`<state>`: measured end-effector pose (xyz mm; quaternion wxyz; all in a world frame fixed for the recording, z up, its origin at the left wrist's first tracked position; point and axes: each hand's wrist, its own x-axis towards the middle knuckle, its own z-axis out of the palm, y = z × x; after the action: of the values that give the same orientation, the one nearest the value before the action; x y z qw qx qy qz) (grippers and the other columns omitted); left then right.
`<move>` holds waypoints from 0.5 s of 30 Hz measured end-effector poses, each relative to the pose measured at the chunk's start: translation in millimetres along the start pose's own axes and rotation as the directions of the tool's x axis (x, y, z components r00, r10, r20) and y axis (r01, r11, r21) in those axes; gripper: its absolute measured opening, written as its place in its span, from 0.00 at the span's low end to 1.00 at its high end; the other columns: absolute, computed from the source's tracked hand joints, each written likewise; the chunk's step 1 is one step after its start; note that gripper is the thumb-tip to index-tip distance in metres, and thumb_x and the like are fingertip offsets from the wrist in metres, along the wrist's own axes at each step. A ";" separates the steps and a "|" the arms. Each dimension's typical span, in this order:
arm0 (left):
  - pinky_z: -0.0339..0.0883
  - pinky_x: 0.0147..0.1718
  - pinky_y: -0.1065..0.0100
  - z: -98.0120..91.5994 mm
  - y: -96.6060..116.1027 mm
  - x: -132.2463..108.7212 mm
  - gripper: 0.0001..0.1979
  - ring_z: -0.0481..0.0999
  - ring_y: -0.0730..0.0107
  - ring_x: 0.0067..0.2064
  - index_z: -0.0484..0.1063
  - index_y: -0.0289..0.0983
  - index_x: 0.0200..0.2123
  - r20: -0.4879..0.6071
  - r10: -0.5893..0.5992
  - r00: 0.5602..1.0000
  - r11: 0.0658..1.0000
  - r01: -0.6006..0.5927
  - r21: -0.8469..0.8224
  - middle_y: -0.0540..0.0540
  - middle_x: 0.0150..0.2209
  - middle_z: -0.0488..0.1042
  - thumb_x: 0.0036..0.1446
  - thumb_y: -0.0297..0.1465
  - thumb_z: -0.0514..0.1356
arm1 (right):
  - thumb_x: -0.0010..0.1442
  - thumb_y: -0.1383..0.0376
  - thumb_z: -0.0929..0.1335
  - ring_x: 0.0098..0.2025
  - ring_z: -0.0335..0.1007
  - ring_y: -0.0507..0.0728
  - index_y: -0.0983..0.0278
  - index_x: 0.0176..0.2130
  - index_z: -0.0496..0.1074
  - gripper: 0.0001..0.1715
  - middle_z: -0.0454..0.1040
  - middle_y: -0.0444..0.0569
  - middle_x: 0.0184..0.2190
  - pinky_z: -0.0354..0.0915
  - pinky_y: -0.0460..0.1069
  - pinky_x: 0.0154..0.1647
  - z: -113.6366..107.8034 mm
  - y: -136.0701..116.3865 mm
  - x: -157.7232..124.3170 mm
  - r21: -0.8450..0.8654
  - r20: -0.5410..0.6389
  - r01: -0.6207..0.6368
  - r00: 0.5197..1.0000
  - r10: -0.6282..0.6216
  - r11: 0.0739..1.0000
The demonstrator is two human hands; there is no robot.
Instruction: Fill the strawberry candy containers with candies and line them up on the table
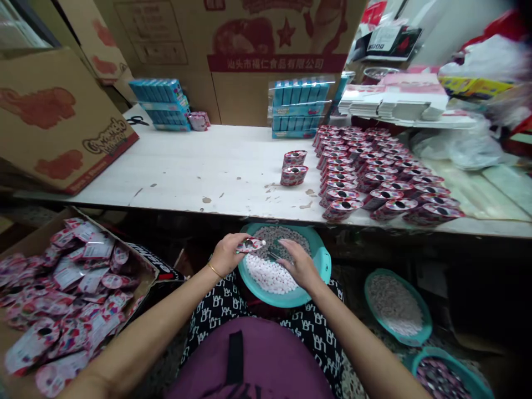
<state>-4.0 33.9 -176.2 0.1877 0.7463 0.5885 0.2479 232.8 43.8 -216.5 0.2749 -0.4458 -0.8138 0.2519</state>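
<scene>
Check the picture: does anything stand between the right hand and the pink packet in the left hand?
Nothing visible does. The left hand holds the pink packet over the teal basin; the right hand lies on the candies beside it, a bare gap between.

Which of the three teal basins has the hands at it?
The basin on the lap, beneath the right hand and the left hand holding a pink packet; the mid-right basin and the corner basin stand apart.

Left hand (226,256): pinches small pink-and-white printed packet (250,244)
Right hand (300,267): fingertips in round teal plastic basin (326,265) of white and grey pellets (270,275), six o'clock
Filled packet rows (374,177): on worn white tabletop (208,166), two o'clock
Brown cardboard box (29,241) of flat pink packets: eight o'clock
</scene>
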 end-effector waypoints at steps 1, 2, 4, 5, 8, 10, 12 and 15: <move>0.63 0.43 0.67 2.7 5.9 3.8 0.20 0.70 0.68 0.42 0.66 0.39 0.43 -0.014 -0.002 1.000 0.997 0.001 -0.074 0.48 0.41 0.72 0.43 0.22 0.59 | 0.54 0.63 0.65 0.55 0.55 0.57 0.60 0.56 0.56 0.31 0.61 0.51 0.54 0.55 0.55 0.55 -4.4 -11.7 9.9 0.021 -0.020 0.078 0.997 -0.077 0.997; 0.64 0.42 0.68 6.1 12.9 8.8 0.20 0.70 0.68 0.41 0.65 0.39 0.43 -0.030 -0.004 1.000 0.990 0.000 -0.142 0.48 0.40 0.72 0.43 0.23 0.59 | 0.54 0.64 0.65 0.56 0.54 0.56 0.59 0.57 0.54 0.32 0.60 0.51 0.55 0.55 0.54 0.55 -10.2 -22.0 20.5 0.023 -0.014 0.145 0.989 -0.145 0.989; 0.65 0.41 0.68 13.9 27.2 22.3 0.19 0.71 0.69 0.39 0.64 0.38 0.42 -0.081 -0.015 0.997 0.964 -0.007 -0.264 0.48 0.38 0.72 0.43 0.26 0.61 | 0.55 0.67 0.63 0.53 0.56 0.56 0.59 0.57 0.54 0.30 0.62 0.50 0.52 0.57 0.53 0.53 -23.1 -34.6 42.6 -0.003 0.011 0.222 0.975 -0.222 0.975; 0.65 0.41 0.68 17.7 33.1 30.2 0.19 0.72 0.68 0.39 0.64 0.37 0.42 -0.110 -0.028 0.994 0.949 -0.008 -0.317 0.48 0.38 0.72 0.44 0.27 0.61 | 0.55 0.69 0.62 0.51 0.58 0.55 0.59 0.56 0.56 0.28 0.64 0.50 0.50 0.58 0.53 0.51 -29.2 -35.8 53.4 -0.026 0.019 0.235 0.972 -0.235 0.972; 0.64 0.44 0.64 25.0 41.5 52.6 0.27 0.72 0.65 0.43 0.59 0.36 0.47 -0.171 -0.087 0.981 0.893 0.000 -0.450 0.43 0.42 0.71 0.43 0.30 0.63 | 0.53 0.72 0.62 0.46 0.61 0.56 0.62 0.50 0.62 0.24 0.68 0.51 0.43 0.61 0.52 0.48 -44.5 -20.7 83.4 -0.085 0.039 0.230 0.973 -0.227 0.969; 0.62 0.48 0.61 23.8 40.3 59.9 0.34 0.68 0.62 0.49 0.55 0.35 0.52 -0.194 -0.121 0.973 0.865 0.007 -0.501 0.38 0.49 0.67 0.41 0.31 0.64 | 0.51 0.73 0.62 0.44 0.62 0.56 0.63 0.48 0.64 0.23 0.68 0.51 0.42 0.61 0.52 0.46 -52.9 -1.7 102.8 -0.107 0.030 0.203 0.979 -0.201 0.973; 0.61 0.49 0.59 17.3 35.1 57.1 0.34 0.66 0.60 0.52 0.54 0.35 0.53 -0.206 -0.154 0.966 0.847 0.021 -0.531 0.36 0.53 0.63 0.43 0.33 0.64 | 0.51 0.72 0.62 0.44 0.62 0.56 0.63 0.48 0.64 0.23 0.68 0.50 0.42 0.61 0.53 0.47 -61.2 17.2 122.9 -0.126 -0.026 0.143 0.989 -0.148 0.982; 0.64 0.47 0.60 -2.0 17.6 33.5 0.28 0.70 0.63 0.47 0.56 0.36 0.52 -0.207 -0.214 0.955 0.808 0.054 -0.587 0.37 0.52 0.63 0.48 0.34 0.60 | 0.51 0.73 0.61 0.49 0.60 0.56 0.64 0.49 0.64 0.24 0.66 0.51 0.46 0.58 0.52 0.50 -75.4 33.2 149.4 -0.185 -0.140 0.030 0.989 -0.057 0.982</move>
<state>14.7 62.3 -159.5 0.3416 0.5712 0.5571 0.4968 235.6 201.1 -150.5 0.2965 -0.4683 -0.8210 0.1372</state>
